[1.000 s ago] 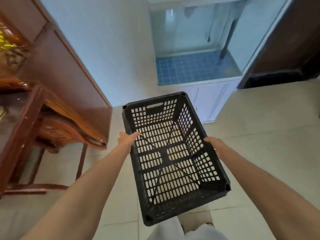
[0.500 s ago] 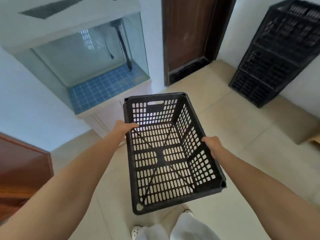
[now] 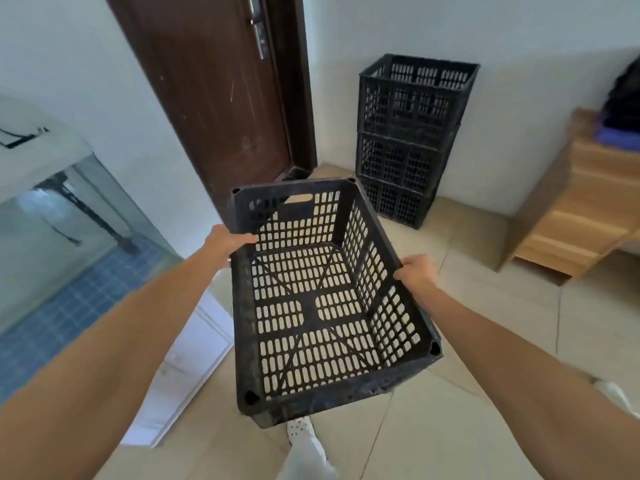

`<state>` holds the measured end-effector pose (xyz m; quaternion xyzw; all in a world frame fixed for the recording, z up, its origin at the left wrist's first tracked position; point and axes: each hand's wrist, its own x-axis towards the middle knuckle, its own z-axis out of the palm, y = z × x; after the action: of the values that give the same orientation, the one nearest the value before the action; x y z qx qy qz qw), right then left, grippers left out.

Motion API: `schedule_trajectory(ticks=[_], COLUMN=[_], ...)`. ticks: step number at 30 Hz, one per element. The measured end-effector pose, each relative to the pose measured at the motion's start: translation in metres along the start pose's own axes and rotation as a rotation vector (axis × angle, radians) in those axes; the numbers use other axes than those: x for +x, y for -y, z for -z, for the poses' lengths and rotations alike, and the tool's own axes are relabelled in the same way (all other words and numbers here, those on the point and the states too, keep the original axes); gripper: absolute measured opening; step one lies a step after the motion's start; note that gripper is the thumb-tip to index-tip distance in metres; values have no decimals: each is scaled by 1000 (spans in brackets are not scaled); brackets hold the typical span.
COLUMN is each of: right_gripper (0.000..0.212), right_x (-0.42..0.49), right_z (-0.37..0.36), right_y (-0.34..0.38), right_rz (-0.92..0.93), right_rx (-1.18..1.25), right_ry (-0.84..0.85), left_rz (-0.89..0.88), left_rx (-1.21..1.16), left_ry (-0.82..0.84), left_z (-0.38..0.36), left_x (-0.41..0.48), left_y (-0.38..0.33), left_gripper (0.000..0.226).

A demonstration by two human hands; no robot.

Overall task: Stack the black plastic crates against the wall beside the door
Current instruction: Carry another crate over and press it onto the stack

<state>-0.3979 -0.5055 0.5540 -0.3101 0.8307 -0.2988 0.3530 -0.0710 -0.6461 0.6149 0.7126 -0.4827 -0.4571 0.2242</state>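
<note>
View swings right: crate stack (image 3: 412,133) beside door (image 3: 214,91) now ahead. Left hand (image 3: 225,242), right hand (image 3: 415,273) clamp carried crate (image 3: 322,306) rims; carry nearly done.

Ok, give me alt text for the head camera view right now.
Two bare hands, left hand and right hand, hold an empty black crate by its long sides above a tiled floor. Ahead, a stack of crates stands against the wall beside a brown door.
</note>
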Motion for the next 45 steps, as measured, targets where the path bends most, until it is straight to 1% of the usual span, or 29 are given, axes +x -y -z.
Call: schedule_trajectory(ticks=[4,6,8,11,12,15,18,21,24,27,29,32,35,39,41,45], right_gripper=[20,24,27,25,25,27,30,25,20,22,6,9,20,15,13,22], right_x=[53,75,102,148,163,206,252,307,366,428,468,529,587,663,701,775], right_z=[7,11,18,38,47,72,100,130,168,208,233,270,297,322,329,340], right_y=[56,85,112,149,162,196,231,271,318,361,384,418,446,477,489,505], right_rz=[29,24,41,74,74,55,51,56,126,202,215,220,211,191,169,110], right_rx=[67,98,80,61,67,121,240,403,437,407,378,352,330,327,326,326], right_ry=[-140,-198,-222,-261,-265,-277,-347,-384,-412,-448,-483,-482,-507,-517,-536,-567], left_rz=[-123,-199,-326,-535,-581,-675,-765,-842,-873,-869,-875,-888,-899,-901,-910,-924], left_rx=[179,356,467,469,463,433,384,365,382,361,351,313,285,274,294,384], left_ry=[-1,-18,-49,-91,-99,-95,-122,-128,-176,-201,-202,-209,-202,-151,-119,-82], left_z=[-4,-5,-6,-12,-15,-26,-44,-65,-86,-112,-131,-162,-193,-235,-258,-298], left_x=[76,109,140,185,199,237,275,315,356,391,414,452,493,556,589,647], left_y=[-62,-92,-121,-177,-198,-258,-323,-385,-450,-513,-553,-605,-643,-694,-720,-774], left_gripper=[59,56,48,33,32,38,35,28,25,28,25,20,22,21,21,22])
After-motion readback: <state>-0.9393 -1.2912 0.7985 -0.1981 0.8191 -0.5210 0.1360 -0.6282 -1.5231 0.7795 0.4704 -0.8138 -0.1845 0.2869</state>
